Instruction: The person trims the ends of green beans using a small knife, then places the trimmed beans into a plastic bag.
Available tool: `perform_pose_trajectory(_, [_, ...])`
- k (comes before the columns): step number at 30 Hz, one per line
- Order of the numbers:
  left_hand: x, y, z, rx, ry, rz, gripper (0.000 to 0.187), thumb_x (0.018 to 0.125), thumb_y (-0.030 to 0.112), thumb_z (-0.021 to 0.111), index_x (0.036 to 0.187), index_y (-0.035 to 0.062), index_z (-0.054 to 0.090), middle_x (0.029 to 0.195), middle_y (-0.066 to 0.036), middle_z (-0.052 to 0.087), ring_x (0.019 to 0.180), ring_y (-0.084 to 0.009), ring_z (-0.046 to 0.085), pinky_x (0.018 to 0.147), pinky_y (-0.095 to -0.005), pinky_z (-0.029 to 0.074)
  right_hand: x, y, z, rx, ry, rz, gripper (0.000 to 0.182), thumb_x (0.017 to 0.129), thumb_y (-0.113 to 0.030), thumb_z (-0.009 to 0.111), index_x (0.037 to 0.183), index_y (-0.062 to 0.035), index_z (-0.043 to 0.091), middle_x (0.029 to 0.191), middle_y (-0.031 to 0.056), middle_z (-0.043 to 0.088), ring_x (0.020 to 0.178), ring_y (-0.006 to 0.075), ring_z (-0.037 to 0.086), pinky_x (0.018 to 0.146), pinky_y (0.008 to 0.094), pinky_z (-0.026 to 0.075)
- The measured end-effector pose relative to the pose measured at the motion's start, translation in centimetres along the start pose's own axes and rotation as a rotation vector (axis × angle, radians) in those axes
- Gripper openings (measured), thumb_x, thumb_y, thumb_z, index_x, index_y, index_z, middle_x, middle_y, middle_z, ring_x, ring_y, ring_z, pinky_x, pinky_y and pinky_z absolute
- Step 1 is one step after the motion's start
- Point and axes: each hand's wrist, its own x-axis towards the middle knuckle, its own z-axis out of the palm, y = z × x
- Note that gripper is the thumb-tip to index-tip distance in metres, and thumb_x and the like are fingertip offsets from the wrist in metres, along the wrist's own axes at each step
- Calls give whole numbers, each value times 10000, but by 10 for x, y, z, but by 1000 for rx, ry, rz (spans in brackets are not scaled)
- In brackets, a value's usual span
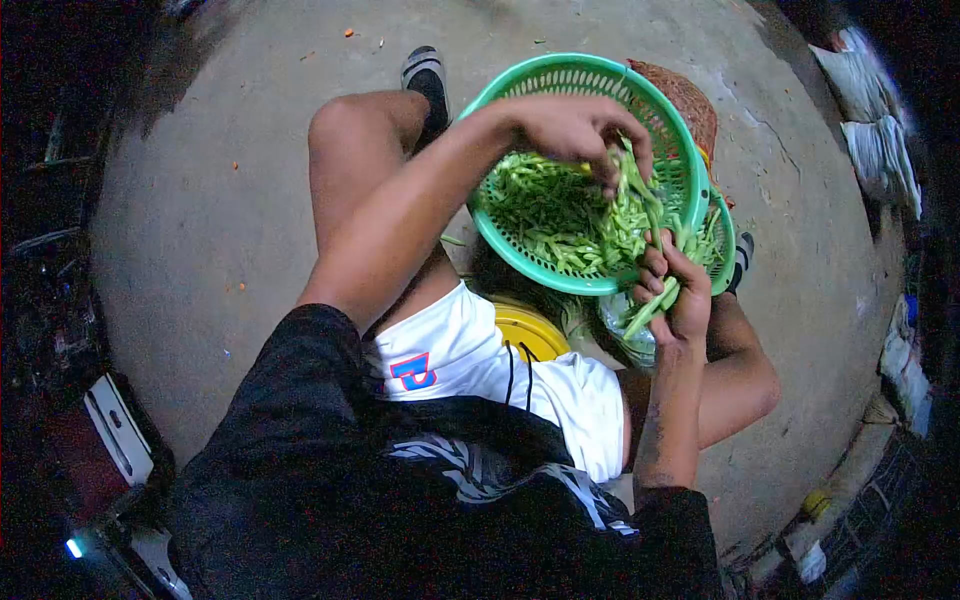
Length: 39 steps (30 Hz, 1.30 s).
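Observation:
My right hand [678, 285] is wrapped round a bunch of long green stems with buds [640, 205], whose cut ends poke out below the fist. The bunch tilts up over the right side of a green plastic colander [545, 285]. Across from the left comes my left hand [585, 135], slightly blurred, its fingers curled over the top of the bunch and touching the buds there. What lies between those fingertips is partly hidden. Loose green buds and short pieces [545, 215] cover the colander's bottom.
A second green basket [722, 275] sits under the colander's right side, with a reddish mesh sack [680, 95] behind. Below lie a clear plastic bag [630, 340] and a yellow round object [530, 330]. Bent legs flank the colander on the concrete floor [240, 200].

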Motion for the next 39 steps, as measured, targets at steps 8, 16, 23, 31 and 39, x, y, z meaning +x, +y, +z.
perform_pose_trajectory(8, [0,10,10,12,-16,-65,399,824,15,709,1207,-12,602,1035,-82,684,898,-138,675,827,-300,543,3,3,1,-50,5,-48,231,1004,-213,590,1135,-22,592,736,-15,553,532,67,485,470,228,395])
perform_pose_trajectory(16, [-7,2,-22,15,83,-94,406,828,18,691,1221,-8,592,1073,-94,675,882,-155,698,811,-310,550,0,0,-2,-28,-35,-43,229,1009,-196,573,1152,-18,585,728,-14,543,539,70,487,480,232,412])
perform_pose_trajectory(23, [4,2,5,-50,-23,-11,343,822,2,671,1161,-4,629,1055,-66,665,875,-149,684,831,-298,552,1,3,0,-23,-12,-46,252,993,-204,602,1174,-28,591,761,6,571,573,93,510,494,242,432])
perform_pose_trajectory(31, [8,11,22,135,-45,-1,348,831,20,691,1170,-19,624,1046,-91,672,880,-166,678,823,-312,548,4,8,3,-13,66,-114,232,984,-201,632,1146,-36,608,803,30,641,531,97,522,478,255,442])
perform_pose_trajectory(39, [4,9,11,-22,-26,-26,297,840,7,675,1130,-31,624,1020,-103,668,865,-168,675,816,-321,553,0,2,6,-133,36,-57,204,1038,-224,557,1127,-45,599,811,-11,601,552,56,498,500,224,421])
